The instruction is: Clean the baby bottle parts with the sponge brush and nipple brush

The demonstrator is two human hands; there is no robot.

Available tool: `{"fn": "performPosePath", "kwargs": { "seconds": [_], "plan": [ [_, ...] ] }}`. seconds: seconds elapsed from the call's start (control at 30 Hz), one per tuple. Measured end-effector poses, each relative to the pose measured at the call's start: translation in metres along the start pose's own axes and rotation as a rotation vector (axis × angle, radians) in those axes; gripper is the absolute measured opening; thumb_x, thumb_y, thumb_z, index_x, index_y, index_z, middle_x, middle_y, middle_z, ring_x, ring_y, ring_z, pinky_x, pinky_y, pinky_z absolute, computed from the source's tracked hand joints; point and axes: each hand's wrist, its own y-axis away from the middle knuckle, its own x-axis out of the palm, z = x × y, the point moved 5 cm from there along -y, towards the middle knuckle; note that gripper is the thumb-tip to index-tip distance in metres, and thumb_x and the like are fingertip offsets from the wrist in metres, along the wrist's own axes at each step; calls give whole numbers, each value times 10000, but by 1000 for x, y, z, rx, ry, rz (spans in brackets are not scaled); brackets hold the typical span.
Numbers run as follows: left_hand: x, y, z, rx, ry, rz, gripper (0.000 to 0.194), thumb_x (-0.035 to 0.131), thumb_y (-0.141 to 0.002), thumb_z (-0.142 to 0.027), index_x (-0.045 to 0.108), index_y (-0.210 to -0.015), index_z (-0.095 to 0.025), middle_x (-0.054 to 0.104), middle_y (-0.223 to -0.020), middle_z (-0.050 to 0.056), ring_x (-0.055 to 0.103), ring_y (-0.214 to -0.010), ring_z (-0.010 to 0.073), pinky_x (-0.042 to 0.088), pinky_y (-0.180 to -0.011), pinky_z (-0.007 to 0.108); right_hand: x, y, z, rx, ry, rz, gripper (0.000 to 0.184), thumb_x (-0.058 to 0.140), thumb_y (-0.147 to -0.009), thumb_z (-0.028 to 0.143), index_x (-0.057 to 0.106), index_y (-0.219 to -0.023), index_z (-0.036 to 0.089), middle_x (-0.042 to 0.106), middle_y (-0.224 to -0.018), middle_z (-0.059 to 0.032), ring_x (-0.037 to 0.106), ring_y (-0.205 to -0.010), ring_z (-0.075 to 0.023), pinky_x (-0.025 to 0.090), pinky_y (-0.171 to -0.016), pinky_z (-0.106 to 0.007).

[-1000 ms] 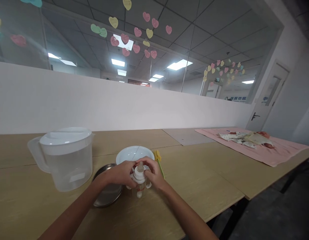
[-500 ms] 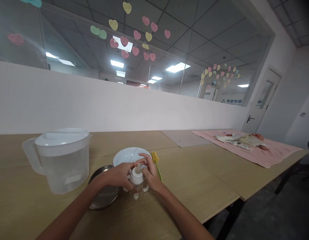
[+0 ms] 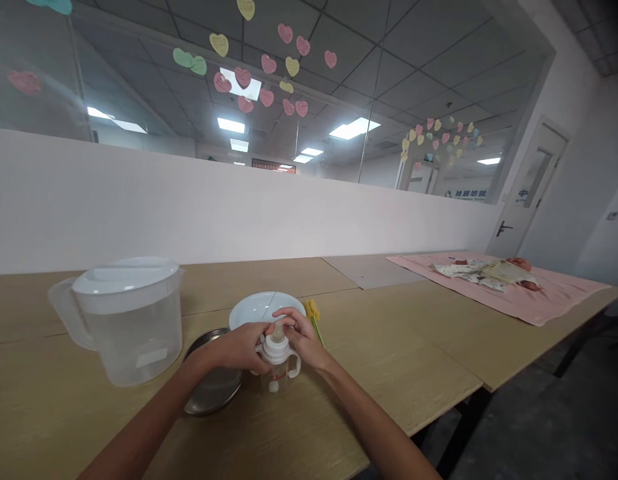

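Bottle: the clear bottle is sitting right between the two hands, in front of the white bowl; teat is pointing up.
Long axis: running close to vertical, white collar uppermost; whether the base is touching the table, cannot tell.
Left hand: the left hand is grasping the bottle from its left flank, thumb lying low along the near side of the collar, fingers wrapping behind and partly hidden.
Right hand: the right hand is arching over the top from the right, fingers bent beside the teat; whether they are pinching or only resting there, cannot tell.
Nearer hand: neither is clearly nearer; left is covering the collar's side, right is covering the top end.
Handle: the white handle on the right side is hanging out below the right hand, ungripped.
Metal dish: the round metal dish is lying flat, partly under the left forearm.
Brush: the yellow-headed brush is lying just beyond the right hand, green stem slanting toward it.
Pitcher: the lidded pitcher is standing well left.
Far right: a doll is lying on the pink cloth.
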Motion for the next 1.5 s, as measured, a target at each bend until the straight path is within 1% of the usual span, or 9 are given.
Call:
{"fn": "performPosePath", "kwargs": {
  "seconds": [0.1,0.2,0.4,0.53,0.63,0.73,1.03,1.3,1.5],
  "plan": [
    [0,0,0,2,4,1,310,603,-521,-234,506,-810,-176,553,-741,-36,493,-623,121,357,-507,193,-3,-2,1,-50,22,-53,245,513,-765,271,487,-1006,233,592,-822,-8,554,-701,-133,441,-656,-274],
    [1,-1,1,1,11,12,313,603,-517,-236,518,-812,-173,547,-723,-40,489,-617,119,357,-510,191,-8,-3,-4,-56,-21,-127,336,575,-720,267,452,-1031,241,536,-896,-8,532,-633,-96,435,-584,-228],
    [0,0,1,-17,12,12,360,604,-518,-243,527,-862,-172,544,-741,-34,477,-628,122,357,-532,198,-8,-3,-10,7,-57,-126,390,597,-713,344,422,-1045,238,544,-748,14,550,-619,-120,438,-583,-243],
    [-1,0,2,-41,-15,12,351,609,-512,-260,520,-841,-173,526,-712,-39,467,-612,124,349,-524,205,-6,4,3,-76,113,-133,290,474,-801,405,485,-1025,220,569,-765,-7,553,-722,-145,436,-674,-280],
    [-1,0,3,-60,-41,17,327,595,-508,-253,514,-815,-173,513,-692,-41,462,-600,124,339,-504,206,-3,9,12,-176,353,-125,394,600,-703,376,496,-1045,210,574,-850,-18,530,-824,-166,414,-773,-303],
    [-1,0,1,-47,-49,16,311,583,-500,-237,513,-797,-173,507,-682,-43,459,-589,120,340,-502,206,-1,11,15,-212,461,-119,490,657,-635,294,462,-1077,211,575,-860,-14,529,-803,-163,409,-793,-305],
    [2,-1,6,-44,31,41,393,591,-510,-247,496,-883,-166,518,-701,-37,497,-615,134,356,-510,212,5,13,17,-205,263,24,422,525,-725,237,416,-1131,202,598,-884,-26,542,-874,-185,387,-828,-322],
    [1,-4,9,-46,-11,6,319,608,-501,-270,462,-769,-175,499,-694,-46,480,-619,123,352,-512,204,6,10,6,3,67,83,436,433,-641,151,440,-1072,221,594,-878,-11,537,-836,-168,417,-705,-258],
    [2,-4,8,-41,0,31,345,604,-507,-257,490,-823,-175,516,-683,-49,488,-608,122,353,-518,203,2,10,7,-44,91,51,398,530,-678,258,438,-1063,222,584,-866,-20,522,-828,-176,410,-713,-272]
  ]
}}
